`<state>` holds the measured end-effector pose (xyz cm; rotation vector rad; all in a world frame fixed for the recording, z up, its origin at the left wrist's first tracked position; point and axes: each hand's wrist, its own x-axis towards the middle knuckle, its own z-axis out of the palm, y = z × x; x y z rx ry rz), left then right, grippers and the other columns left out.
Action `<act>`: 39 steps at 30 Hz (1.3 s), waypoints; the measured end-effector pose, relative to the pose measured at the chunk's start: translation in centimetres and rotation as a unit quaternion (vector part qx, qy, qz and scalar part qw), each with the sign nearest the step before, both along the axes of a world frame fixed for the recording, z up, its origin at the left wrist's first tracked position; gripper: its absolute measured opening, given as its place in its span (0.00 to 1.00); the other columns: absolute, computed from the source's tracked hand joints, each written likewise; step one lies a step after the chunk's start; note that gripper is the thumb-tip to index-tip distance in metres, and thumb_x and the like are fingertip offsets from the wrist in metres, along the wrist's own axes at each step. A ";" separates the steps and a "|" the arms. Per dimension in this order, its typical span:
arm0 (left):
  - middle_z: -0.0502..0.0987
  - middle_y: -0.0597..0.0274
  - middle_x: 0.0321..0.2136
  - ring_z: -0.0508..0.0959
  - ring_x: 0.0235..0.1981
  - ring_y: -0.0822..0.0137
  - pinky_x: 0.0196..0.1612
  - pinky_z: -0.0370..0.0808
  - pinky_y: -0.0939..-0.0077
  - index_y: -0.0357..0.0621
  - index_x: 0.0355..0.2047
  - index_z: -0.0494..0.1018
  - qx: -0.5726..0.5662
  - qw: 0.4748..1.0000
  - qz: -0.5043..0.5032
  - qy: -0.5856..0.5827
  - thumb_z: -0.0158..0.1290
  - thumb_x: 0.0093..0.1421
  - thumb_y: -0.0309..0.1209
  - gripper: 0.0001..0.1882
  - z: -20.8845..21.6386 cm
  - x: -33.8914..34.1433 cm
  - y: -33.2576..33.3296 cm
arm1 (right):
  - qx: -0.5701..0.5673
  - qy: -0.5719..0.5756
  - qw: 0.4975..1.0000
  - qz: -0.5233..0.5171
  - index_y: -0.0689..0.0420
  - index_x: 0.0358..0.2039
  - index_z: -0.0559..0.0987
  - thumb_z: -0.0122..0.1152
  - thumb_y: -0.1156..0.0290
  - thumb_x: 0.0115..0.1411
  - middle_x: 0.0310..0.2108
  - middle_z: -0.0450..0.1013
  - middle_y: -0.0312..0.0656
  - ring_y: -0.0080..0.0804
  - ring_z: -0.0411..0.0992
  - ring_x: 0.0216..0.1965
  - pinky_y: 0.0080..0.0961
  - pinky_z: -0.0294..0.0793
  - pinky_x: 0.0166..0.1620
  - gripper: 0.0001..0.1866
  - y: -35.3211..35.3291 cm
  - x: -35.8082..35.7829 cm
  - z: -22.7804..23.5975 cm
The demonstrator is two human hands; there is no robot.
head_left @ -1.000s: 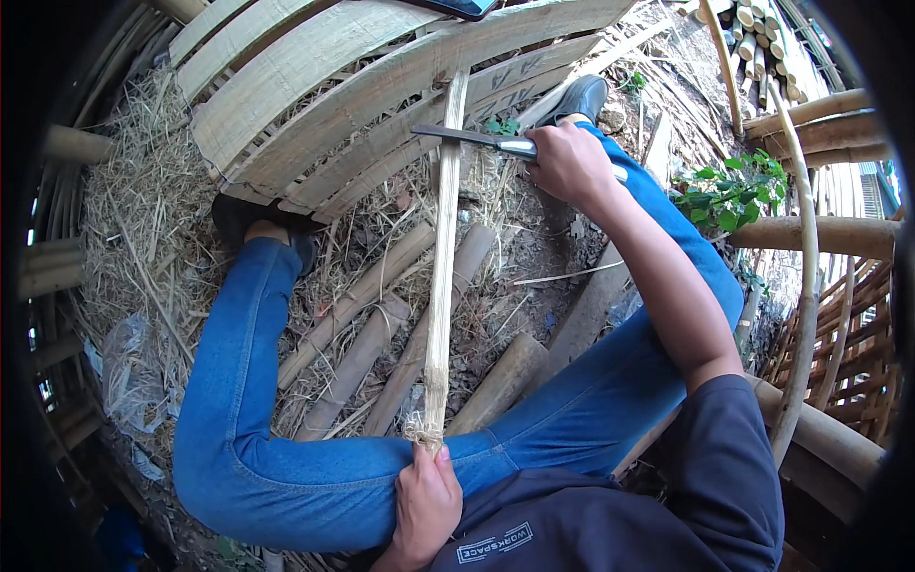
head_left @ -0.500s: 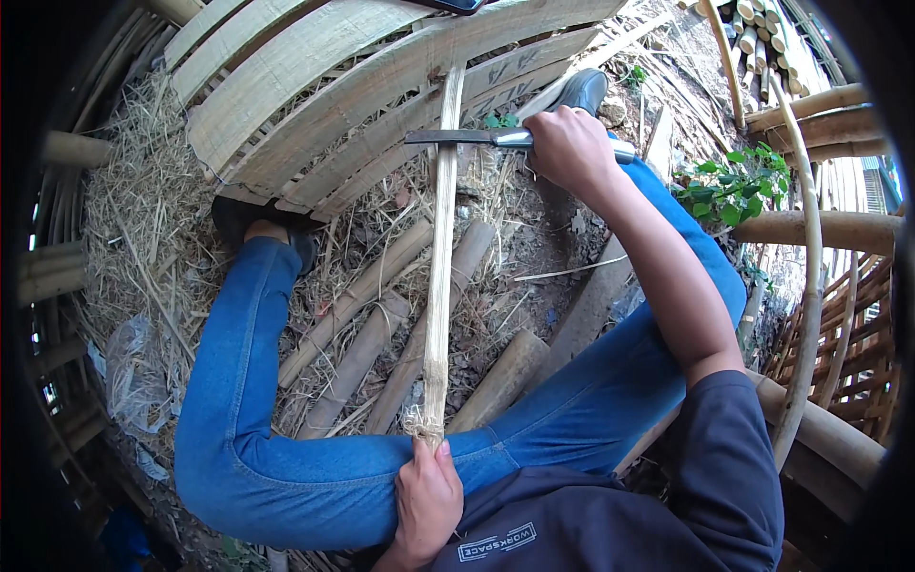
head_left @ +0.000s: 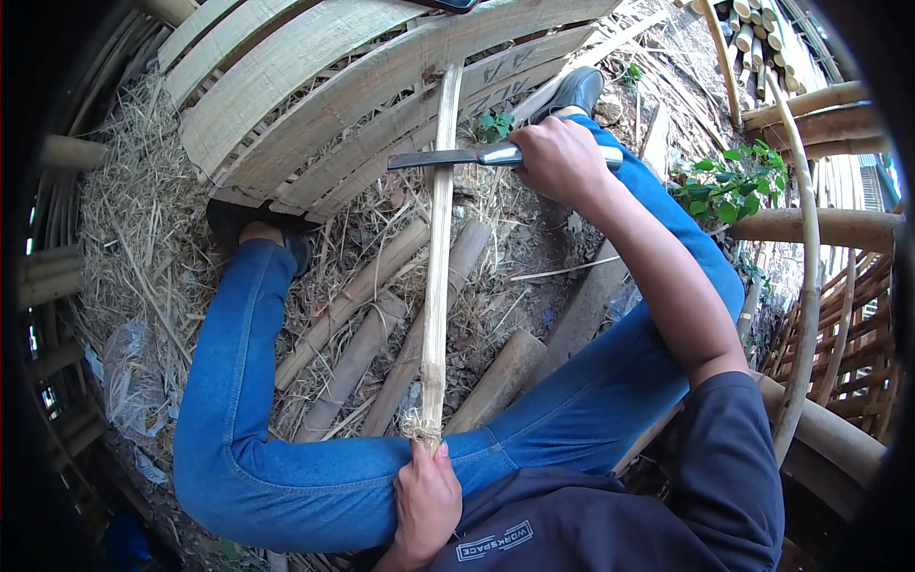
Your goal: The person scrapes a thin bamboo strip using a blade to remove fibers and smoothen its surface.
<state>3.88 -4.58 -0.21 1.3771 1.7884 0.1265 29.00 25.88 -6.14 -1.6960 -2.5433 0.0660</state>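
A long pale bamboo strip (head_left: 437,286) stretches from my lap to a slatted wooden panel, its far end against the slats. My left hand (head_left: 426,496) grips its near end on my thigh, just below a frayed, shredded knot. In my right hand (head_left: 564,160) is the silver handle of a long knife (head_left: 434,159). The flat dark blade points left and crosses the strip in its upper part. Whether the edge bites into the bamboo cannot be made out. Both hands are closed, with the right one well ahead of the left.
The slatted wooden panel (head_left: 315,124) stands ahead. Bamboo poles (head_left: 477,272) lie on the straw-littered ground between my legs. A leafy green plant (head_left: 734,186) and bamboo rails (head_left: 810,229) are at the right. A clear plastic bag (head_left: 133,377) lies at left, and cut bamboo (head_left: 758,38) is stacked far right.
My right hand and the knife have come a little nearer to me along the strip and slightly left. My left hand keeps its hold in the same place.
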 end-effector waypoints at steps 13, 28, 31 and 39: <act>0.75 0.35 0.19 0.76 0.23 0.33 0.26 0.69 0.40 0.31 0.44 0.66 -0.025 1.000 -0.001 -0.009 0.45 0.69 0.31 0.12 -0.1 0.0 0.1 | 0.066 0.007 0.992 -0.107 0.57 0.25 0.81 0.57 0.74 0.50 0.23 0.78 0.53 0.52 0.80 0.28 0.46 0.79 0.35 0.05 2.4 1.9 -1.4; 0.74 0.34 0.19 0.75 0.24 0.32 0.26 0.69 0.42 0.33 0.42 0.66 -0.012 0.999 0.012 -0.042 0.46 0.69 0.32 0.11 0.2 -0.1 0.2 | 0.040 -0.019 0.994 -0.099 0.56 0.31 0.84 0.57 0.75 0.50 0.27 0.79 0.52 0.50 0.81 0.31 0.42 0.81 0.38 0.09 3.2 3.0 -0.4; 0.74 0.42 0.21 0.76 0.20 0.45 0.23 0.67 0.54 0.35 0.38 0.67 0.012 0.994 0.009 -0.112 0.46 0.70 0.34 0.12 0.6 -0.9 0.3 | 0.018 -0.026 0.996 -0.080 0.55 0.31 0.84 0.60 0.73 0.50 0.28 0.80 0.51 0.48 0.81 0.32 0.41 0.81 0.38 0.08 2.2 2.0 1.3; 0.59 0.71 0.25 0.59 0.25 0.78 0.26 0.62 0.85 0.43 0.44 0.65 -0.311 0.729 0.234 -0.563 0.42 0.74 0.38 0.11 -1.0 -4.3 0.8 | -0.003 0.059 0.997 -0.049 0.54 0.36 0.85 0.66 0.62 0.55 0.26 0.78 0.52 0.52 0.78 0.31 0.44 0.77 0.39 0.12 0.2 2.0 3.3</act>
